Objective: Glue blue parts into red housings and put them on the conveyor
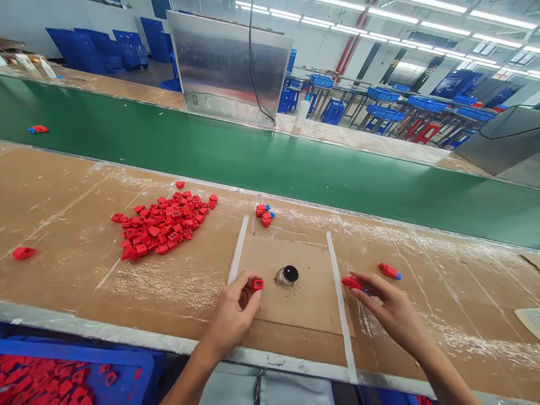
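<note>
My left hand (237, 304) pinches a small red plastic piece (257, 284) between thumb and fingertips, its square opening facing up. To the right, the fingers of my right hand (386, 301) close on a red part (351, 282) with a bit of blue by the fingertips. Between the hands sits a small round container (290, 274) with a dark inside, ringed by brown crumbs on a cardboard sheet (307, 309). Beyond my right hand lies a red part with a blue end (388, 271). Two or more similar red-and-blue parts (265, 215) rest behind the cardboard.
A heap of red pieces (164, 225) covers the bench at left, with a stray red piece (24, 253) farther left. A green conveyor belt (295, 163) runs behind the bench, carrying a red-and-blue part (39, 129). A blue bin (139, 365) of red pieces stands below, front left.
</note>
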